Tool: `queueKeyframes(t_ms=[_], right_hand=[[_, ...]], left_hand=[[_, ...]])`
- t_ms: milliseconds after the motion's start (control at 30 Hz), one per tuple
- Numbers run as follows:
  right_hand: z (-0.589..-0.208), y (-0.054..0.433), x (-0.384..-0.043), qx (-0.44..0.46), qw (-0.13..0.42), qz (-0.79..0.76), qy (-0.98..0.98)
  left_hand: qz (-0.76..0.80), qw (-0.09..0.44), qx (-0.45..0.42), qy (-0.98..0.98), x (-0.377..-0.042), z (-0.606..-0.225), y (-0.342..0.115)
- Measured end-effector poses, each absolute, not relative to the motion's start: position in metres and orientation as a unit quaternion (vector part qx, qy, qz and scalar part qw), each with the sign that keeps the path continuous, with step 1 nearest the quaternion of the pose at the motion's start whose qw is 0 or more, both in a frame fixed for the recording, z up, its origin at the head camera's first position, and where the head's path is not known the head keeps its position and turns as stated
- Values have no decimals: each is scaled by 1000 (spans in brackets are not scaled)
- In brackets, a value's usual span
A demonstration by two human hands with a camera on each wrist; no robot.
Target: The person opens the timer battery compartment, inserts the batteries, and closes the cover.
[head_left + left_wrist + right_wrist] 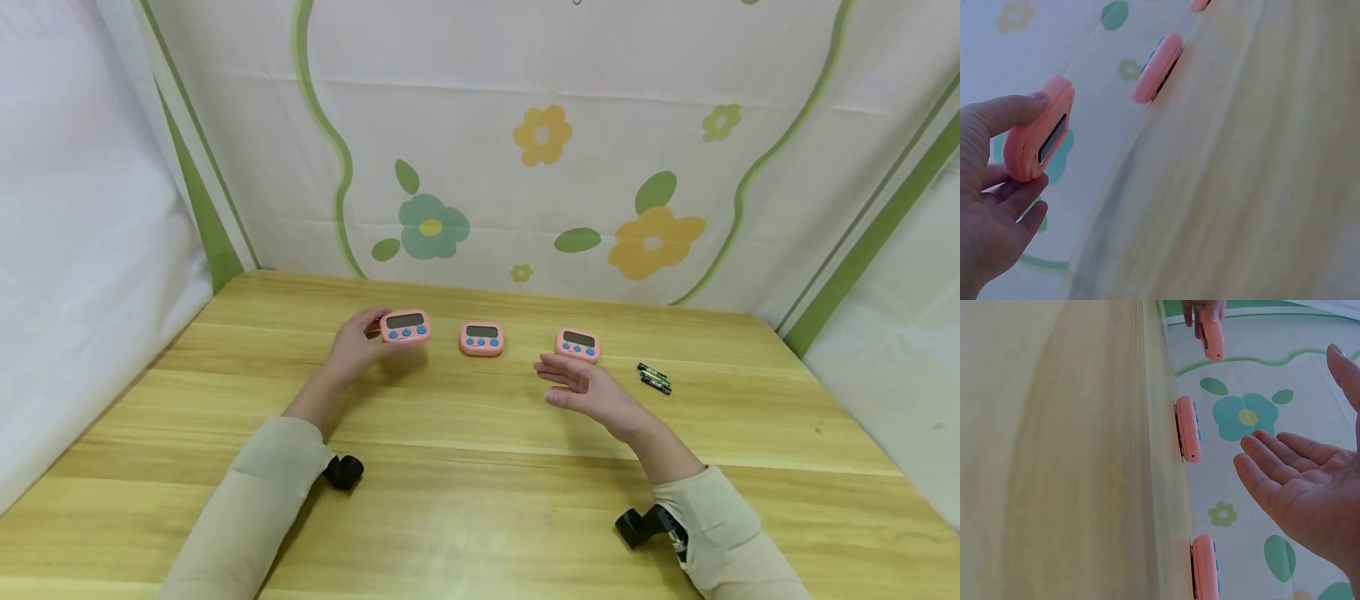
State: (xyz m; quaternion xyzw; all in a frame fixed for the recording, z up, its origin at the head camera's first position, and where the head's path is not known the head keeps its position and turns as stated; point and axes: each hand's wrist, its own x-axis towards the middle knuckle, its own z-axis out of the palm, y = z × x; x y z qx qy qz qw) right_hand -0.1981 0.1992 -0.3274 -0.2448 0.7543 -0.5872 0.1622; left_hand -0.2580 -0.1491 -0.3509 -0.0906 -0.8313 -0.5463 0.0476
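Note:
My left hand (356, 343) pinches a pink digital timer (406, 327) between thumb and fingers, holding it above the wooden table. The timer has a grey screen and a row of blue buttons. In the left wrist view the thumb presses one long edge of this held timer (1041, 128), and a dark slot shows on its underside. My right hand (592, 392) hovers with fingers extended and nothing in its grasp, just in front of a second pink timer (577, 344). Between the hands, a third pink timer (482, 338) lies on the table, screen up.
Several small batteries (655, 378) lie together on the wooden table (480, 492), right of the right-hand timer. A white curtain (480, 150) with flower prints hangs behind the table's far edge, with white fabric at both sides.

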Motion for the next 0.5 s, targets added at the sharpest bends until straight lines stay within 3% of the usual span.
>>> queueKeyframes(t_ms=[500], right_hand=[[-323,183,-190,-225,159,-622,733]], left_hand=[[-606,20,-169,-777,-215,-330,-100]])
